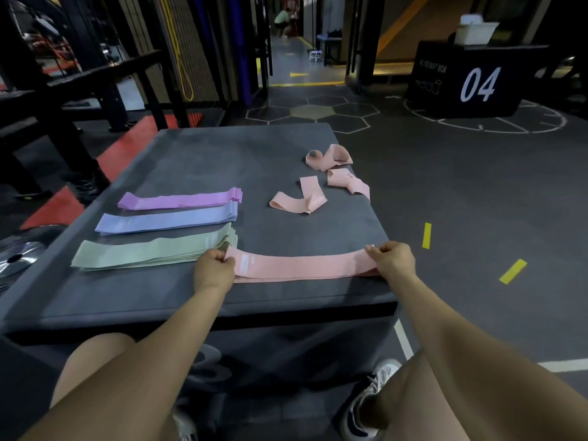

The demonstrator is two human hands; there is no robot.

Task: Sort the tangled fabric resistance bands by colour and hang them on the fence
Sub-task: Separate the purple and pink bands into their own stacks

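Note:
A pink band [302, 265] lies stretched flat near the front edge of the grey padded box top [197, 160]. My left hand [213, 270] pinches its left end and my right hand [393, 259] pinches its right end. To the left lie three flat stacks: purple bands [178, 200], blue bands [165, 221] and green bands [152, 253]. Three loose twisted pink bands sit further back on the right: one [299, 200] in the middle, one [348, 184] at the right edge and one [329, 157] behind it.
The box's right edge drops to the dark gym floor [461, 202] with yellow tape marks. A black box marked 04 [471, 81] stands far right. Black racks and benches [63, 90] crowd the left. A weight plate [19, 256] lies low left. A person crouches down the corridor [283, 22].

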